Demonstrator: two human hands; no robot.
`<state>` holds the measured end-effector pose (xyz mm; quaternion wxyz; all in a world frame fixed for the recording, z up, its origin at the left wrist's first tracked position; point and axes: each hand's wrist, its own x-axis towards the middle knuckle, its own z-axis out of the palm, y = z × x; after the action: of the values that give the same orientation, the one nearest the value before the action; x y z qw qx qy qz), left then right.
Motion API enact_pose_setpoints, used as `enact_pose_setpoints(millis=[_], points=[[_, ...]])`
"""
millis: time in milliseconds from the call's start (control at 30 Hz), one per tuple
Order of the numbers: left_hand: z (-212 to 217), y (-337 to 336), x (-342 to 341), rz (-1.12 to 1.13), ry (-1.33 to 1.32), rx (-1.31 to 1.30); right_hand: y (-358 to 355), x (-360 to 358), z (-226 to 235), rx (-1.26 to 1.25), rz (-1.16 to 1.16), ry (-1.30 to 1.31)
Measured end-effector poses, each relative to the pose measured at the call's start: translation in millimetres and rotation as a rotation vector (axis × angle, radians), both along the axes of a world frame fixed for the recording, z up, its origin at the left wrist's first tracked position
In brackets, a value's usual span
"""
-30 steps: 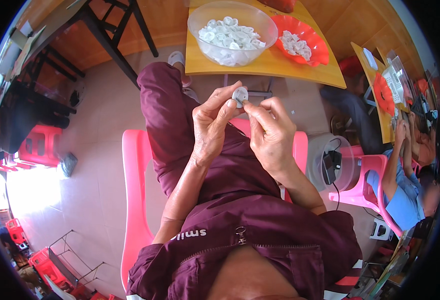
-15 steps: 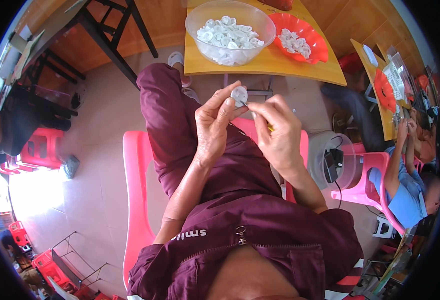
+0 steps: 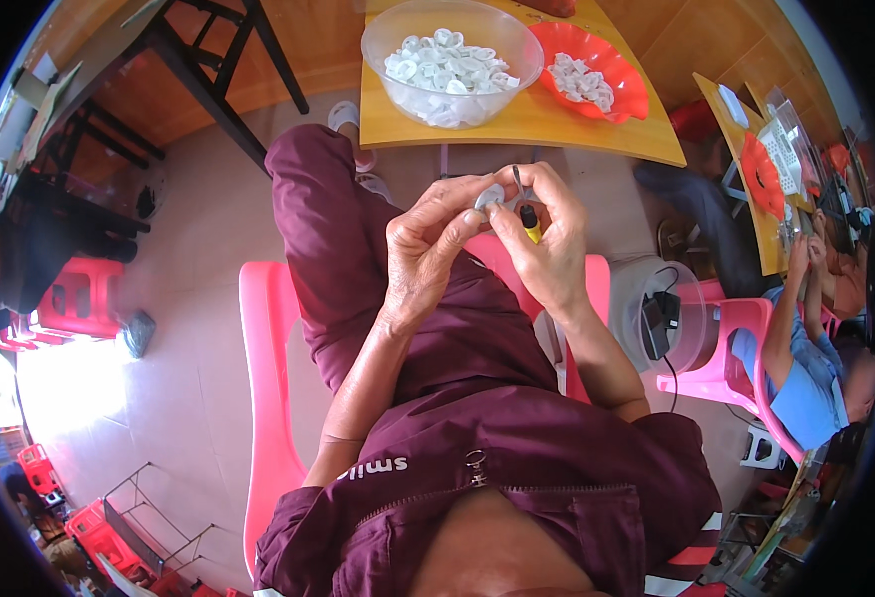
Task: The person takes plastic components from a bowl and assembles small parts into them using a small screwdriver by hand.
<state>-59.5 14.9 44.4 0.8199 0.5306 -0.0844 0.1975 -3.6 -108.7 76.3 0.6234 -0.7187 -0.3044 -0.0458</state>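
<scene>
Above my lap, my left hand (image 3: 419,247) pinches a small round white plastic piece (image 3: 488,197) between thumb and fingers. My right hand (image 3: 554,244) meets it there, its thumb at the piece's edge. A small screwdriver (image 3: 530,219) with a black and yellow handle is tucked in my right hand, its thin shaft pointing away from me past the index finger. On the table ahead, a clear plastic bowl (image 3: 523,85) holds many similar white pieces (image 3: 447,65). Right of it, a red wavy-edged dish (image 3: 636,98) holds smaller white parts (image 3: 582,82).
The yellow table (image 3: 596,142) has its near edge just beyond my hands. A clear tub (image 3: 691,343) with black power adapters stands at my right. Farther right, a person in blue (image 3: 805,398) sits on a pink chair at another table. Dark table legs (image 3: 208,80) stand at left.
The screwdriver tip has come away from the white piece, and the shaft now points up and away. My right thumb has moved onto the piece, which has tilted.
</scene>
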Motion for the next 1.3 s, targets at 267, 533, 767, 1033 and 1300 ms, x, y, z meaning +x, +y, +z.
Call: enact_pose_setpoints(millis=[267, 533, 767, 1033, 1300], points=[[-0.6, 2.1, -0.3, 0.009, -0.011, 0.093, 1.8, 0.3, -1.1, 0.024, -0.012, 0.076], [0.4, 2.6, -3.2, -0.024, 0.027, 0.125, -2.9, 5.9, -3.5, -0.017, 0.003, 0.142], [-0.5, 8.3, -3.0, -0.149, 0.073, -0.225, -3.3, 1.0, 8.5, 0.031, 0.043, -0.033], [-1.2, 9.8, -2.3, -0.132, 0.05, -0.296, -9.1, -12.6, 7.6, -0.138, -0.046, -0.273], [7.4, 6.1, -2.2, -0.054, 0.063, -0.221, -1.2, -15.6, -5.2, -0.112, -0.146, -0.413]])
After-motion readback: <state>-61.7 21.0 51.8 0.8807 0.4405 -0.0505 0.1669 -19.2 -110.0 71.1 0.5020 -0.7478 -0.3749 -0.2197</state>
